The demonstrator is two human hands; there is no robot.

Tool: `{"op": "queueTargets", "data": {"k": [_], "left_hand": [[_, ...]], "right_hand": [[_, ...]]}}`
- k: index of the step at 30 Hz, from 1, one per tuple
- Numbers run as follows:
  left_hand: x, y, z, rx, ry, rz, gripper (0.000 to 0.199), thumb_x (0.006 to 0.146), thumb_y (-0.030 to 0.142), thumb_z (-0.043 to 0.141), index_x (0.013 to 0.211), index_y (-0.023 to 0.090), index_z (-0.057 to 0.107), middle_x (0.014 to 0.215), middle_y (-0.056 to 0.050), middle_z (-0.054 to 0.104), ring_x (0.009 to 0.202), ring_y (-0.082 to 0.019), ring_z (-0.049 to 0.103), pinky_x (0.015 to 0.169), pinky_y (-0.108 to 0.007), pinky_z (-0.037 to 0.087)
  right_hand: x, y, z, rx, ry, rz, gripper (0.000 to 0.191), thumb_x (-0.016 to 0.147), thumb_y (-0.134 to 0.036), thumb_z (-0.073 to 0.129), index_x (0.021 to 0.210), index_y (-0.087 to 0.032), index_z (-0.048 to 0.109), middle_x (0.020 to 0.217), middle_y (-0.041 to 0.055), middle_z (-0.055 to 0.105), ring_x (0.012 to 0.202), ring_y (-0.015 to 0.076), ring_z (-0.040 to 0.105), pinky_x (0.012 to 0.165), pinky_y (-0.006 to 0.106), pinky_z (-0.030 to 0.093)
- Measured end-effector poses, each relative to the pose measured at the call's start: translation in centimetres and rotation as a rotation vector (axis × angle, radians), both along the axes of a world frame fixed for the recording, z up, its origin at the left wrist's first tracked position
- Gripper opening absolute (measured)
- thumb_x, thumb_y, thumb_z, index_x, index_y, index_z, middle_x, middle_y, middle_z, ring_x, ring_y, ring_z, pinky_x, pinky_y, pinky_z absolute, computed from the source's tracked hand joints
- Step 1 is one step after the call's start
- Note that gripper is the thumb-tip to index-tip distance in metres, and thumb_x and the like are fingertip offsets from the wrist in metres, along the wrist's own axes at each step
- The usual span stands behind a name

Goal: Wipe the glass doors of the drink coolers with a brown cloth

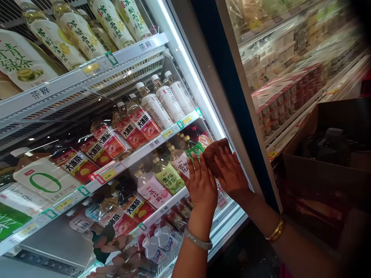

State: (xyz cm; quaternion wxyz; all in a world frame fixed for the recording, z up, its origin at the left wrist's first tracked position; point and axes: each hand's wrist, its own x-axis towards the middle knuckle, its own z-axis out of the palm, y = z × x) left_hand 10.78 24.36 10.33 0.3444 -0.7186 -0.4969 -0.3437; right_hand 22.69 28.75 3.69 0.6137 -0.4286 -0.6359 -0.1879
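Note:
Both my hands are raised against the glass front of a lit drinks fridge, fingers stretched out and palms towards the glass. My left hand [203, 185], with a pale stone bangle [198, 240] on its wrist, is before the lower bottle shelf. Close to its right is my right hand [233, 173], near the fridge's right edge; a gold bangle [275, 230] is on that wrist. Neither hand holds anything. Behind the glass by my left hand are a green tea bottle [168, 175] and a pink bottle [153, 189]. A dark reflection shows beside my right fingers.
Shelves hold red-labelled iced tea bottles [145, 121], white-labelled bottles [158, 108] and a large jug with a green 0 [45, 181]. A dark blue upright [232, 77] divides this fridge from shelves of packaged cups [284, 100]. An open cardboard box [315, 166] stands at right.

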Motion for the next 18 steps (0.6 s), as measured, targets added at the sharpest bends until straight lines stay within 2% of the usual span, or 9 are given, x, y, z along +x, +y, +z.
{"op": "queueTargets", "data": {"k": [2,5,8,10,12,15,18], "left_hand": [[0.4,0.1,0.0,-0.006,0.031,-0.016,0.075,0.103,0.017,0.046,0.167,0.022,0.008,0.169,-0.014,0.032,0.162,-0.027,0.021,0.131,-0.059,-0.008],[1.1,0.6,0.2,-0.004,0.071,-0.03,0.076,0.102,0.014,0.046,0.167,0.022,0.009,0.169,-0.012,0.033,0.161,-0.025,0.023,0.133,-0.056,-0.005],[1.5,1.0,0.7,0.017,0.087,-0.025,0.076,0.101,0.014,0.046,0.168,0.019,0.009,0.168,-0.013,0.035,0.16,-0.024,0.029,0.133,-0.052,-0.004],[1.5,1.1,0.9,0.03,0.09,-0.021,0.076,0.101,0.015,0.045,0.168,0.017,0.009,0.167,-0.013,0.037,0.159,-0.024,0.032,0.134,-0.051,-0.005],[1.5,1.0,1.0,0.033,0.109,-0.023,0.077,0.1,0.014,0.046,0.168,0.018,0.011,0.167,-0.012,0.039,0.158,-0.024,0.033,0.134,-0.051,-0.004],[1.8,1.2,1.4,0.048,0.174,-0.061,0.079,0.097,0.013,0.049,0.168,0.019,0.014,0.167,-0.009,0.04,0.159,-0.022,0.031,0.135,-0.05,0.001],[2.7,1.8,3.0,0.077,0.238,-0.12,0.077,0.098,0.014,0.048,0.168,0.018,0.017,0.169,-0.008,0.036,0.161,-0.021,0.026,0.135,-0.048,0.011]], "right_hand": [[0.2,0.6,-0.3,-0.041,0.09,-0.035,0.082,0.1,-0.018,0.051,0.169,-0.031,0.009,0.175,0.0108,0.02,0.163,0.0311,0.019,0.127,0.068,0.03],[0.5,1.0,0.3,-0.089,0.18,-0.011,0.083,0.099,-0.017,0.049,0.169,-0.031,0.006,0.176,0.0111,0.014,0.164,0.032,0.014,0.126,0.067,0.032],[0.5,1.0,1.1,-0.063,0.095,0.068,0.08,0.101,-0.02,0.047,0.169,-0.033,0.007,0.177,0.0076,0.011,0.164,0.0309,0.01,0.127,0.065,0.032],[0.4,1.0,1.0,-0.045,0.038,0.08,0.078,0.102,-0.022,0.046,0.169,-0.033,0.007,0.176,0.0068,0.014,0.164,0.0299,0.011,0.128,0.065,0.031],[0.3,1.3,0.3,-0.052,0.074,0.038,0.078,0.102,-0.021,0.045,0.169,-0.032,0.007,0.175,0.008,0.018,0.164,0.0303,0.015,0.127,0.068,0.031],[0.1,2.3,-0.1,-0.062,0.247,-0.041,0.077,0.101,-0.019,0.044,0.169,-0.029,0.008,0.175,0.011,0.018,0.163,0.0335,0.017,0.124,0.072,0.034],[0.1,3.2,1.4,-0.02,0.275,-0.086,0.078,0.103,-0.021,0.042,0.169,-0.027,0.003,0.176,0.0123,0.013,0.164,0.0334,0.012,0.122,0.07,0.039]]}}
